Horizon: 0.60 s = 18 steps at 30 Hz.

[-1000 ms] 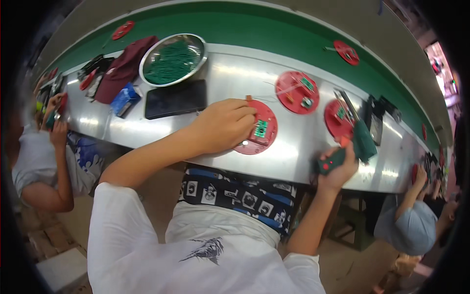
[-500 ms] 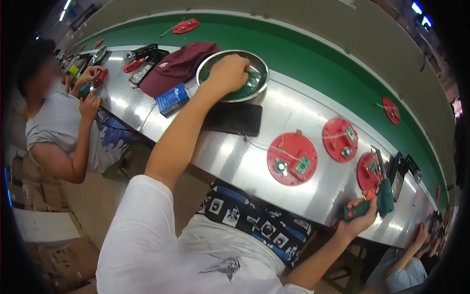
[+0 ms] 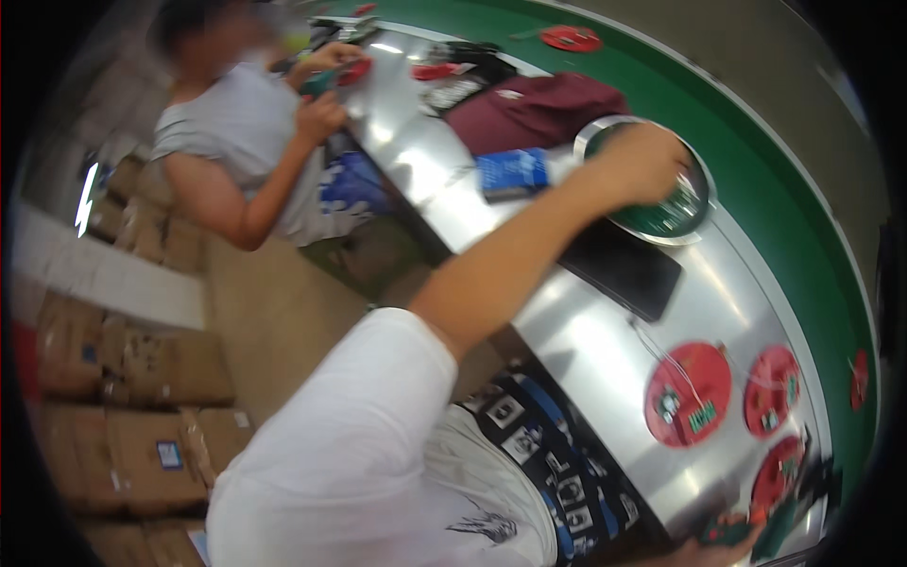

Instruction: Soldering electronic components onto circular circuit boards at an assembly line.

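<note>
My left hand [image 3: 644,163] reaches into a round metal bowl [image 3: 700,231] that holds small green pieces, perhaps circuit boards. Its fingers are curled downward; blur and the hand itself hide what they grip, if anything. At the lower right my right hand [image 3: 726,554] is wrapped round a green cordless screwdriver [image 3: 777,529], partly cut off by the dark rim of the picture. Beside that tool lies a red disc [image 3: 773,470] with parts on it. Two more red round plates, a nearer one [image 3: 682,402] and a farther one [image 3: 767,387], carry green boards and thin wires.
A black phone-like slab [image 3: 625,269] lies against the bowl's near side. Left of it are a blue box [image 3: 511,172] and a maroon cap [image 3: 543,109]. A green belt [image 3: 756,142] runs behind the metal table. A co-worker [image 3: 241,142] sits at the left; cardboard boxes [image 3: 142,444] are stacked behind.
The view has swung left, so the table things appear farther right and the boxes show more. My left hand stays in the bowl; my right hand still holds the screwdriver.
</note>
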Tool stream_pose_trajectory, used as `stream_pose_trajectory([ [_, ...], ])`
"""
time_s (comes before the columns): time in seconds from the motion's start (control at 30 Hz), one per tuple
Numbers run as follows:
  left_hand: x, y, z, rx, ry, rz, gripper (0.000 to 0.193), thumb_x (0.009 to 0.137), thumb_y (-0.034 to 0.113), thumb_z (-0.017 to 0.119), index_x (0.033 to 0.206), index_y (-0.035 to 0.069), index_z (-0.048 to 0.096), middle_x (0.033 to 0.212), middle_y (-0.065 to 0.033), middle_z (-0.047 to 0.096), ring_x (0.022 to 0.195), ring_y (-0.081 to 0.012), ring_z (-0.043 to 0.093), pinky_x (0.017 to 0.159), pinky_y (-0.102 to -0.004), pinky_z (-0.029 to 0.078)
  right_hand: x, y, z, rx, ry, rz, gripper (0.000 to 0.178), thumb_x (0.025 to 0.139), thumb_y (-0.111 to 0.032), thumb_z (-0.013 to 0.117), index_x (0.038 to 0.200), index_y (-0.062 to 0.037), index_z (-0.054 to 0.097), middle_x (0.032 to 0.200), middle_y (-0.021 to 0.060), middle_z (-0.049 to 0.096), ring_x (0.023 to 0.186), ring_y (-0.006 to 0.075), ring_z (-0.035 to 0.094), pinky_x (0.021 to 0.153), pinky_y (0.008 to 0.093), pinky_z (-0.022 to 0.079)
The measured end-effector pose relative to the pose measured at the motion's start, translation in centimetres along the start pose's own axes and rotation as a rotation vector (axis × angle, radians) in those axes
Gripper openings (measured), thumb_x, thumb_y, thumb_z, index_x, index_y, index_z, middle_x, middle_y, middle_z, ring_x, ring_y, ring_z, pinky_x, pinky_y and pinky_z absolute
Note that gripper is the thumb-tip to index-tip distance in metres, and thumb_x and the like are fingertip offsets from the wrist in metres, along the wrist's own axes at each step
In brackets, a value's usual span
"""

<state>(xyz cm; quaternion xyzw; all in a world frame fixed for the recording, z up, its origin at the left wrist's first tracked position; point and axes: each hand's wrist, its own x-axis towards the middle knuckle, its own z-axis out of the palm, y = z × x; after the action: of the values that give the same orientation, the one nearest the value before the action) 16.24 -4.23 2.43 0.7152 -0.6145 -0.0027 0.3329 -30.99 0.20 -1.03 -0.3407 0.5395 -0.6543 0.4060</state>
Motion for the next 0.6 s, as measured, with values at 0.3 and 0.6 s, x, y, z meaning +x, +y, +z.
stream_pose_trajectory([
  [0.3, 0.0, 1.4, 0.0, 0.036, 0.140, -0.017, 0.019, 0.084, 0.017, 0.068, 0.100, 0.012, 0.076, 0.093, -0.0152, 0.072, 0.091, -0.0358, 0.068, 0.086, -0.0443, 0.054, 0.9, 0.3, 0.4, 0.092, -0.047, -0.044, 0.034, 0.093, -0.035, 0.054, 0.110, -0.0068, 0.065, 0.067, 0.0004, 0.058, 0.047, 0.0121, 0.050, 0.044, 0.0235, 0.036],
  [0.6, -0.3, 2.1, 1.3, -0.001, 0.123, 0.002, 0.019, 0.085, 0.014, 0.062, 0.100, 0.014, 0.074, 0.084, -0.0212, 0.069, 0.080, -0.0414, 0.067, 0.078, -0.0488, 0.054, 0.7, 0.3, -1.0, 0.083, -0.103, -0.079, 0.032, 0.094, -0.035, 0.055, 0.100, -0.0053, 0.064, 0.071, 0.0016, 0.059, 0.051, 0.0127, 0.052, 0.046, 0.0227, 0.037],
])
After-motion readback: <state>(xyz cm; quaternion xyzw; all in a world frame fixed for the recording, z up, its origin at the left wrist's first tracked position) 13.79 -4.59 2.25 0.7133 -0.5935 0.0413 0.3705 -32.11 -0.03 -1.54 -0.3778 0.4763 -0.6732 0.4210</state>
